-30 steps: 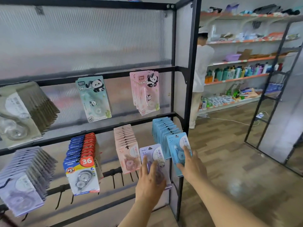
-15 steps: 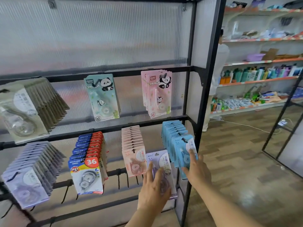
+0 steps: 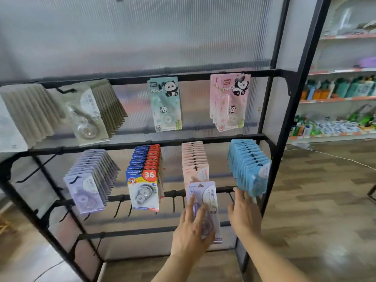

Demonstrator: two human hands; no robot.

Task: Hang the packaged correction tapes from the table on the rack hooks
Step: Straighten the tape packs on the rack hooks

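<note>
Right hand [image 3: 244, 216] has let go of the blue packs [image 3: 252, 171], fingers loosely open below them. Left hand [image 3: 191, 235] still grips lilac pack [image 3: 205, 202], unhung, near rack's lower-right rail [image 3: 223, 189].

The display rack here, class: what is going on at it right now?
A person is stocking the rack with packaged correction tapes. The left hand holds a purple pack up in front of the lower rail's empty hooks, not yet hung. The right hand, fingers straight, reaches to the bottom of the blue packs. The rows above already carry hanging packs.
</note>
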